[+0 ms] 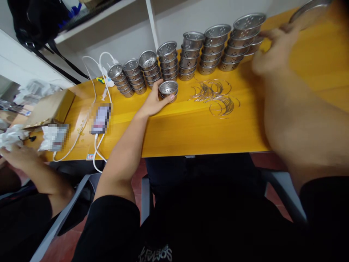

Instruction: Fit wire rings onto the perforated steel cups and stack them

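My left hand (156,100) is closed around a small perforated metal cup (168,87), with another rim showing just under it. Thumb and fingers press its sides, close to the front of the table. At the far right, my right hand (275,49) is smeared by motion beside the tallest stack of perforated metal cups (240,45). A metal cup (255,46) shows between that stack and the fingers; whether they grip it is unclear. Thin curved metal wires (211,91) lie in two loose groups between my hands.
Several stacks of perforated cups (167,60) line the back, growing larger to the right. A round metal dish (311,14) sits at the upper right. Left are a phone (101,119), white cables (95,151) and a cardboard box (50,109). Another person's hand (20,156) is at far left.
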`<state>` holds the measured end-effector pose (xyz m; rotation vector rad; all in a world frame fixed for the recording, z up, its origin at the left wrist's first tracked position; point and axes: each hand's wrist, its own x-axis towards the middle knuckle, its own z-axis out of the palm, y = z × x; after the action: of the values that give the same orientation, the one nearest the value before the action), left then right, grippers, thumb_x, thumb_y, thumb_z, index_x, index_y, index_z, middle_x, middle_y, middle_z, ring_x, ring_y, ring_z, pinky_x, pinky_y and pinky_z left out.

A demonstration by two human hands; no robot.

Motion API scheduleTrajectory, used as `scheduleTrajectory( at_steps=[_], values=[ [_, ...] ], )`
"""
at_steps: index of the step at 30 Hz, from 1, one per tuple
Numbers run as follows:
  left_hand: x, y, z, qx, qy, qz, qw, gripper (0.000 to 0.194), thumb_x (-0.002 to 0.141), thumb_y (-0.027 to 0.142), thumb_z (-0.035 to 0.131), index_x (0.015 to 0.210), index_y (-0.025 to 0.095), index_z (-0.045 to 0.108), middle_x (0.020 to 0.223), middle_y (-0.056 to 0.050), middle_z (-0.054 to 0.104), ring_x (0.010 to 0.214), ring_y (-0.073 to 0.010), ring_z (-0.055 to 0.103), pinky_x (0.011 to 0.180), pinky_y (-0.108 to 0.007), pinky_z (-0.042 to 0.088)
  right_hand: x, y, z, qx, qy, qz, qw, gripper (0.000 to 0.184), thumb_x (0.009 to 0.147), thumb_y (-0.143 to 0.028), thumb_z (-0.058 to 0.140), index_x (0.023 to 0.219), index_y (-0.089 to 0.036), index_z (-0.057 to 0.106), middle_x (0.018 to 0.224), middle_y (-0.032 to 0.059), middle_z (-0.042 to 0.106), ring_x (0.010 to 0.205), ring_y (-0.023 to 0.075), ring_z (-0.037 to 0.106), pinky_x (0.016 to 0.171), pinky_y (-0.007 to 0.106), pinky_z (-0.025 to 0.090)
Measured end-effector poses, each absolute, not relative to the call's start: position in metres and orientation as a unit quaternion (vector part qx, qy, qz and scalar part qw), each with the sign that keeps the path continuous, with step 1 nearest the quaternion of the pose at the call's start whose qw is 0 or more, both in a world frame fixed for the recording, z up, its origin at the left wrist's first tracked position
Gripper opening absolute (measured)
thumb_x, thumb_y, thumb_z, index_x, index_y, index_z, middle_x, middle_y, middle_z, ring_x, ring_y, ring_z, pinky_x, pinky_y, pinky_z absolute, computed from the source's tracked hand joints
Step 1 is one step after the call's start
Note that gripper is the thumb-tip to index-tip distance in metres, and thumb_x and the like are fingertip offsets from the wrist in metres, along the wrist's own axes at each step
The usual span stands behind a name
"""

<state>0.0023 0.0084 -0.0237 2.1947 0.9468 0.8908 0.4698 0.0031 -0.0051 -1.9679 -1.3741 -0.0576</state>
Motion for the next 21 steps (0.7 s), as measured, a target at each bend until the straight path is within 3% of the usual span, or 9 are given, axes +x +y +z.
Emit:
scheduleTrajectory(
  at_steps=[3, 5, 8, 10, 14, 17, 19, 21],
  values=[
    [0.002, 0.006, -0.02, 0.825, 0.361, 0.324, 0.29, 0.12, 0.083, 0.099, 0.082, 0.168, 0.027, 0.038, 0.177, -0.026, 0.057, 0.165, -0.0422, 0.062, 0.144, -0.063, 0.049, 0.457, -0.003, -0.004, -0.812, -0.485, 0.055, 0.32, 0.048, 0.108, -0.015, 0.08, 0.156, -0.018, 0.08, 0.176, 0.0279, 0.037, 0.173, 0.0391, 0.036, 0.144, 0.054, 0.028],
    [0.001, 0.004, -0.018, 0.826, 0.362, 0.315, 0.295, 0.121, 0.083, 0.098, 0.082, 0.168, 0.027, 0.036, 0.178, -0.026, 0.056, 0.167, -0.0419, 0.061, 0.145, -0.062, 0.048, 0.456, -0.007, -0.003, -0.817, -0.473, 0.067, 0.321, 0.042, 0.11, -0.019, 0.08, 0.152, -0.016, 0.081, 0.174, 0.0291, 0.04, 0.17, 0.0393, 0.038, 0.143, 0.056, 0.027],
    [0.002, 0.003, -0.016, 0.827, 0.361, 0.306, 0.303, 0.124, 0.081, 0.099, 0.083, 0.168, 0.026, 0.034, 0.18, -0.027, 0.054, 0.168, -0.0409, 0.06, 0.146, -0.059, 0.047, 0.458, -0.012, -0.004, -0.785, -0.495, 0.047, 0.369, 0.06, 0.114, -0.013, 0.067, 0.174, -0.018, 0.061, 0.178, 0.0302, 0.039, 0.165, 0.0317, 0.042, 0.14, 0.053, 0.03],
    [0.002, 0.003, -0.016, 0.827, 0.359, 0.307, 0.304, 0.124, 0.08, 0.099, 0.084, 0.168, 0.026, 0.035, 0.179, -0.027, 0.055, 0.166, -0.0405, 0.062, 0.146, -0.059, 0.047, 0.455, -0.014, -0.004, -0.775, -0.51, 0.049, 0.369, 0.069, 0.113, -0.013, 0.07, 0.18, -0.021, 0.053, 0.183, 0.0294, 0.035, 0.168, 0.032, 0.039, 0.139, 0.053, 0.03],
    [0.002, 0.004, -0.017, 0.825, 0.355, 0.312, 0.31, 0.123, 0.08, 0.099, 0.085, 0.167, 0.028, 0.035, 0.177, -0.025, 0.057, 0.165, -0.0396, 0.063, 0.145, -0.06, 0.048, 0.441, -0.013, 0.001, -0.827, -0.463, 0.057, 0.312, 0.065, 0.107, -0.016, 0.084, 0.168, -0.018, 0.063, 0.183, 0.0274, 0.039, 0.17, 0.0381, 0.041, 0.139, 0.053, 0.032],
    [0.002, 0.004, -0.017, 0.821, 0.362, 0.308, 0.317, 0.128, 0.078, 0.099, 0.086, 0.168, 0.026, 0.034, 0.179, -0.027, 0.054, 0.167, -0.0402, 0.061, 0.147, -0.058, 0.046, 0.437, -0.012, 0.006, -0.853, -0.405, 0.042, 0.326, 0.086, 0.104, -0.025, 0.093, 0.175, -0.009, 0.048, 0.181, 0.0329, 0.037, 0.17, 0.0402, 0.039, 0.139, 0.055, 0.033],
    [0.001, 0.004, -0.016, 0.82, 0.364, 0.306, 0.318, 0.127, 0.078, 0.098, 0.087, 0.168, 0.026, 0.035, 0.179, -0.027, 0.054, 0.168, -0.0403, 0.06, 0.148, -0.059, 0.045, 0.44, -0.016, 0.006, -0.855, -0.382, 0.032, 0.348, 0.095, 0.099, -0.038, 0.101, 0.171, -0.01, 0.046, 0.179, 0.0338, 0.036, 0.17, 0.041, 0.036, 0.14, 0.059, 0.03],
    [0.001, 0.004, -0.017, 0.821, 0.364, 0.309, 0.313, 0.124, 0.079, 0.096, 0.088, 0.169, 0.027, 0.037, 0.178, -0.025, 0.056, 0.167, -0.0406, 0.061, 0.148, -0.061, 0.044, 0.444, -0.022, 0.005, -0.834, -0.407, 0.002, 0.374, 0.083, 0.1, -0.05, 0.101, 0.159, -0.016, 0.053, 0.174, 0.0314, 0.039, 0.166, 0.0396, 0.039, 0.138, 0.061, 0.033]
  ],
)
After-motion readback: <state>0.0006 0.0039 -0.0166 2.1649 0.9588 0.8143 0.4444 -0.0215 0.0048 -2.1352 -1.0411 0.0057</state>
